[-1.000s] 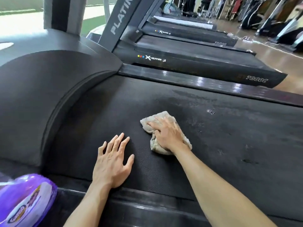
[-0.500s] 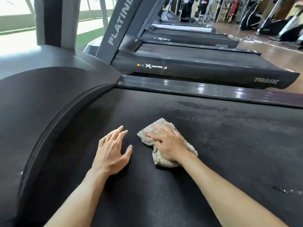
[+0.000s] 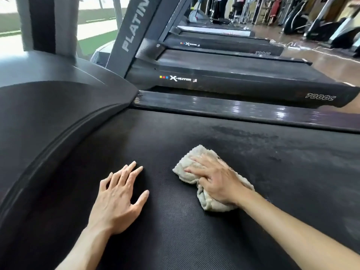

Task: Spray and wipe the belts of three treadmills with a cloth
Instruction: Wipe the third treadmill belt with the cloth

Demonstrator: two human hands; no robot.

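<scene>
Now, right hand [image 3: 218, 182] flat on the cloth [image 3: 202, 199]: press evenly along the belt [image 3: 272, 182]; left hand [image 3: 118, 199], beside the cloth, fingers spread, braces.

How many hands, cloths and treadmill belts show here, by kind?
Hands: 2, left hand and right hand
Cloths: 1, cloth
Treadmill belts: 4, near belt, second belt, third belt, fourth belt
Total: 7

Black treadmill belt [image 3: 194, 240], cloth [image 3: 196, 168], hands [image 3: 116, 201] on it

Left grip [image 3: 118, 199] flat, fingers spread; right grip [image 3: 216, 180] pressing down (fingers straight).
</scene>
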